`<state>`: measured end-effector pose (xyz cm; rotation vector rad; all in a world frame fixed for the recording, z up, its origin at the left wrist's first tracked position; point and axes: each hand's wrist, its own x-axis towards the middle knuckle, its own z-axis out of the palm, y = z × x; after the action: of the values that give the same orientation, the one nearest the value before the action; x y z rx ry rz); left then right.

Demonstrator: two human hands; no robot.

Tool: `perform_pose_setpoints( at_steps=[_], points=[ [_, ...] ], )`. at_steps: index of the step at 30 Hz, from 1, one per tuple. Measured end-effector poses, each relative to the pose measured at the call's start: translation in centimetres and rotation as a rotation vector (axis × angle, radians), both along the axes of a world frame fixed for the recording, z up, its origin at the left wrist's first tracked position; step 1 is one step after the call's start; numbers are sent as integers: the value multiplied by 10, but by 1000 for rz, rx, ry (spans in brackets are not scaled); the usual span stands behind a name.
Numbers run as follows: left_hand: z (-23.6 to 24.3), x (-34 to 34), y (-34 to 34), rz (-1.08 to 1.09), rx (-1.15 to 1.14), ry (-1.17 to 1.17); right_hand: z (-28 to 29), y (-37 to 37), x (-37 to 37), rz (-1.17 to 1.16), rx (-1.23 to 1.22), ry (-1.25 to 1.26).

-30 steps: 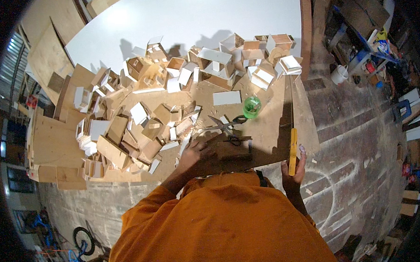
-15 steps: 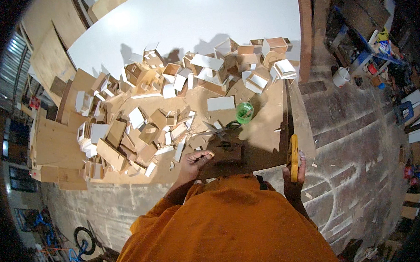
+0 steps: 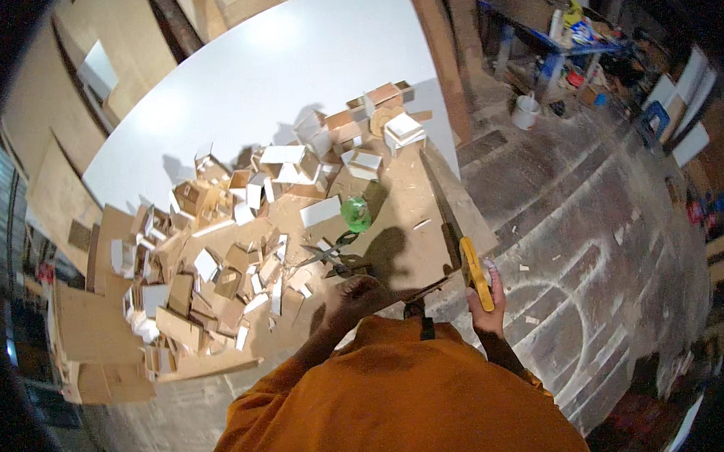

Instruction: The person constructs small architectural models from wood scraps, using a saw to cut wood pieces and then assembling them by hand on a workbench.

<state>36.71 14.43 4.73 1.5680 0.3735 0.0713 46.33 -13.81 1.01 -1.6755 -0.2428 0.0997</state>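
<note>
Since a moment ago the left hand has drawn in from the small piece it pressed on and now sits curled at the near edge of the surface, just this side of the scissors; whether its fingers are pressed on anything I cannot tell, since its back faces up. The right hand has kept its place at the near right corner, its grip wrapped tight around the yellow handle of a handsaw, whose long dark blade runs away from the person along the right-hand edge of the surface. A green round thing, perhaps a tape roll, lies past the scissors, near a white offcut. Heaped over the left and far parts of the surface are cardboard and white board scraps, with small open boxes at the far end. Beyond them lies a large white sheet. An orange shirt fills the lower foreground.
</note>
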Motion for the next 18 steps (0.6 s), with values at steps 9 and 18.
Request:
perform_pose_setpoints(
  at_steps=[9, 18],
  points=[
    [-17, 67, -58, -191, 718, -304, 36, -20, -59, -46, -85, -214],
    [1, 112, -90, -165, 1108, -394, 41, -42, -115, -145, -72, -89]
  ],
)
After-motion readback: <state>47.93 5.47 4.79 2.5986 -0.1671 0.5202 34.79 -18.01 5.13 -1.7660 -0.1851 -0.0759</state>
